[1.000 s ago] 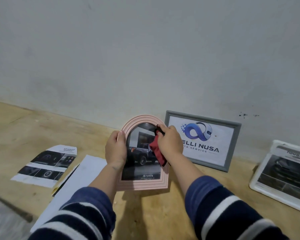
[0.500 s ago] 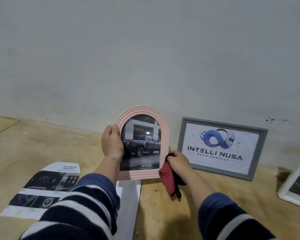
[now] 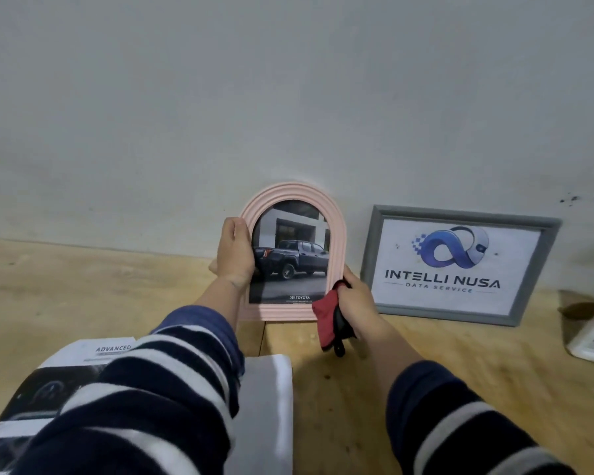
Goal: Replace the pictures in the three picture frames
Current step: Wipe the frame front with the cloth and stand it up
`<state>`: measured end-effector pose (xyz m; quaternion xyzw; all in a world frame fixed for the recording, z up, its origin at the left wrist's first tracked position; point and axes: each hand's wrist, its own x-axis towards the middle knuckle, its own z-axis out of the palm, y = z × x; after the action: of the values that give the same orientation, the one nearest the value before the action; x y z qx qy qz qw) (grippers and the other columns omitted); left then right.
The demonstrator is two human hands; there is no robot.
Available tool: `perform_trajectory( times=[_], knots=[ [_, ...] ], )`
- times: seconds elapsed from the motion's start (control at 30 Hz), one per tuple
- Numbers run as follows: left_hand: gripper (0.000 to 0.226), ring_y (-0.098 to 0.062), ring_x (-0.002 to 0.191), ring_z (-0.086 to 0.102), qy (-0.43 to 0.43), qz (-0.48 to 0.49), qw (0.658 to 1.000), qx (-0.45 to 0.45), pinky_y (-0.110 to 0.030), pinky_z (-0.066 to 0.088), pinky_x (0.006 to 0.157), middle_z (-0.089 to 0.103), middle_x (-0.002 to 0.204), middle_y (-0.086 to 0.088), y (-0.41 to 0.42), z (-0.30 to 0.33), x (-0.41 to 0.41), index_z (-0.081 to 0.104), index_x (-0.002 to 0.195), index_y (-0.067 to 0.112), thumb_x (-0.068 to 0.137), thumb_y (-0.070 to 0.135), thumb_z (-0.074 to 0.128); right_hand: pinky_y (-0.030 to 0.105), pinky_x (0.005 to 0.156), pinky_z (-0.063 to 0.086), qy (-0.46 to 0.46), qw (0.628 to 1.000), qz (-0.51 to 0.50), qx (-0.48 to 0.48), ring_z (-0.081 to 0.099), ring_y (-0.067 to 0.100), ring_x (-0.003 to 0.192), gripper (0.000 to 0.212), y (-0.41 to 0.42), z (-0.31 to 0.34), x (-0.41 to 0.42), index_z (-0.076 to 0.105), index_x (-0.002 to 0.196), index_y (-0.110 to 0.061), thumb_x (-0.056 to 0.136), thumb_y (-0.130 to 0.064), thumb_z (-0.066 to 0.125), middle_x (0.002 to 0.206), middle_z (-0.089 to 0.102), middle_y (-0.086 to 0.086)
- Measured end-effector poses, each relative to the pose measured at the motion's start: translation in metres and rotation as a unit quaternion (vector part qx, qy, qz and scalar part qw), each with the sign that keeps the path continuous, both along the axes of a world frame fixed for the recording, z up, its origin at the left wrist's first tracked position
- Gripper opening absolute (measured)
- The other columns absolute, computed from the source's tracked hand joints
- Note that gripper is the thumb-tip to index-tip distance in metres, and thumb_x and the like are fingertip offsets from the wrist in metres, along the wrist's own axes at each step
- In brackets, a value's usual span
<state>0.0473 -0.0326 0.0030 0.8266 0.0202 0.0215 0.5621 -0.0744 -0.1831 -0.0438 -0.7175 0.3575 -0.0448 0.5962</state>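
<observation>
The step in hand looks like standing the pink arched frame [image 3: 294, 250] back against the wall: best to set its bottom edge down on the table [image 3: 460, 365] first, then tilt it back before letting go. The left hand [image 3: 235, 253] grips its left side, fingers curled round the rim; the right hand [image 3: 355, 303] steadies the lower right corner while clutching a red cloth [image 3: 324, 320]. Near the table's back edge, the ribbed frame shows a dark pickup photo.

Dim, even light; soft shadows fall on the desk [image 3: 426, 354] beneath the arms, edges bend outward, sleeves [image 3: 144, 416] blur slightly.
</observation>
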Motion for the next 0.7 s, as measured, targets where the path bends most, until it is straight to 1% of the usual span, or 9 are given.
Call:
perform_trajectory(
  times=[0.1,0.2,0.27,0.33,0.4,0.47,0.53,0.6,0.7],
  knots=[
    [0.029,-0.02,0.076,0.041,0.034,-0.007,0.998,-0.055,-0.05,0.031,0.103,0.044,0.073,0.005,-0.003,-0.014,0.009,0.039,0.079,0.024,0.1,0.036,0.025,0.033,0.075,0.051,0.009,0.998,0.018,-0.064,0.062,0.026,0.095,0.055,0.0,-0.007,0.005,0.031,0.149,-0.036,0.101,-0.009,0.029,0.115,0.058,0.006],
    [0.027,-0.019,0.073,0.039,0.06,0.003,0.993,-0.097,-0.059,0.031,0.105,0.042,0.073,0.004,-0.008,-0.02,0.012,0.038,0.076,0.027,0.099,0.034,0.027,0.042,0.094,0.051,0.028,0.99,0.006,-0.139,0.057,0.027,0.104,0.062,0.011,-0.015,0.004,0.014,0.153,-0.034,0.101,-0.011,0.037,0.127,0.043,0.009],
    [0.026,-0.018,0.069,0.036,0.067,0.016,0.991,-0.113,-0.058,0.031,0.105,0.04,0.071,0.004,-0.01,-0.019,0.012,0.036,0.074,0.027,0.099,0.031,0.028,0.035,0.101,0.045,0.018,0.985,-0.031,-0.167,0.052,0.023,0.11,0.069,0.021,-0.019,-0.003,0.01,0.152,-0.032,0.098,-0.01,0.046,0.131,0.029,0.006],
    [0.025,-0.018,0.067,0.035,0.07,0.025,0.99,-0.117,-0.057,0.031,0.103,0.039,0.07,0.003,-0.011,-0.018,0.012,0.036,0.074,0.027,0.098,0.03,0.029,0.029,0.097,0.043,0.006,0.981,-0.054,-0.184,0.05,0.022,0.115,0.067,0.029,-0.025,-0.013,0.02,0.147,-0.026,0.093,-0.008,0.055,0.136,0.025,0.006],
    [0.024,-0.018,0.068,0.035,0.079,0.031,0.988,-0.128,-0.054,0.033,0.1,0.04,0.07,0.003,-0.012,-0.018,0.013,0.037,0.074,0.028,0.097,0.029,0.03,0.023,0.091,0.042,0.01,0.986,-0.044,-0.162,0.049,0.021,0.119,0.055,0.034,-0.03,-0.019,0.03,0.136,-0.022,0.091,-0.009,0.059,0.136,0.031,0.004],
    [0.021,-0.018,0.068,0.034,0.086,0.032,0.986,-0.14,-0.049,0.036,0.091,0.039,0.072,0.002,-0.014,-0.016,0.013,0.037,0.075,0.028,0.095,0.028,0.03,0.022,0.091,0.043,0.019,0.987,0.006,-0.158,0.052,0.018,0.116,0.04,0.036,-0.034,-0.024,0.039,0.124,-0.025,0.092,-0.015,0.06,0.125,0.044,-0.003],
    [0.015,-0.019,0.069,0.034,0.091,0.028,0.984,-0.154,-0.044,0.031,0.084,0.039,0.074,0.002,-0.014,-0.013,0.015,0.037,0.079,0.026,0.093,0.028,0.031,0.025,0.094,0.046,0.026,0.971,0.076,-0.227,0.054,0.015,0.111,0.033,0.039,-0.034,-0.03,0.046,0.124,-0.028,0.094,-0.026,0.059,0.12,0.05,-0.007],
    [0.012,-0.02,0.072,0.035,0.102,0.022,0.983,-0.154,-0.042,0.031,0.083,0.038,0.076,0.001,-0.013,-0.013,0.018,0.037,0.084,0.024,0.092,0.031,0.033,0.027,0.096,0.043,0.012,0.934,0.119,-0.338,0.054,0.013,0.11,0.037,0.042,-0.036,-0.035,0.049,0.13,-0.028,0.094,-0.033,0.055,0.124,0.055,-0.009],
    [0.019,-0.025,0.087,0.04,0.116,0.02,0.981,-0.155,-0.043,0.034,0.089,0.045,0.088,-0.001,-0.012,-0.012,0.02,0.039,0.091,0.024,0.09,0.043,0.035,0.028,0.096,0.037,0.014,0.903,0.155,-0.4,0.051,0.013,0.114,0.04,0.043,-0.036,-0.04,0.049,0.135,-0.031,0.095,-0.036,0.048,0.129,0.056,-0.009]
  ],
)
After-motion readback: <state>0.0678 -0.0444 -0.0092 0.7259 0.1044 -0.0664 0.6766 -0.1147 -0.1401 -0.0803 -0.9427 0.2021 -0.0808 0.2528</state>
